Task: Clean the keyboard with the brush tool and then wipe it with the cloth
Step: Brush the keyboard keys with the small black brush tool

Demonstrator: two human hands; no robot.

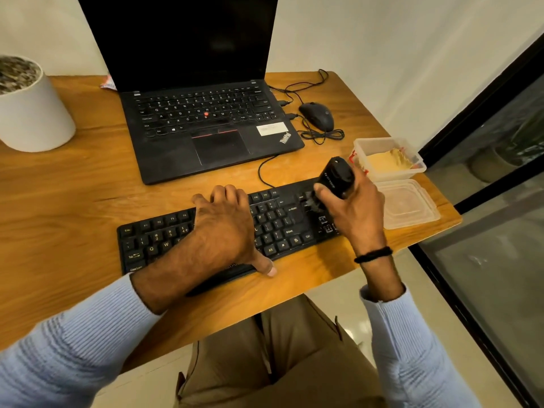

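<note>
A black keyboard (153, 240) lies slanted near the front edge of the wooden desk (59, 187). My left hand (226, 228) rests flat over the middle of the keyboard, thumb at its front edge, fingers spread over the upper rows. My right hand (353, 207) grips a black brush tool (337, 176), tilted, with its dark bristles touching the keys at the keyboard's right end. A yellow cloth (388, 161) lies inside a clear plastic box (360, 144) just behind my right hand.
An open black laptop (206, 125) stands behind the keyboard, with a wired mouse (316, 116) and coiled cables to its right. The box's lid (409, 204) lies by the desk's right edge. A white pot (32, 107) stands at the far left.
</note>
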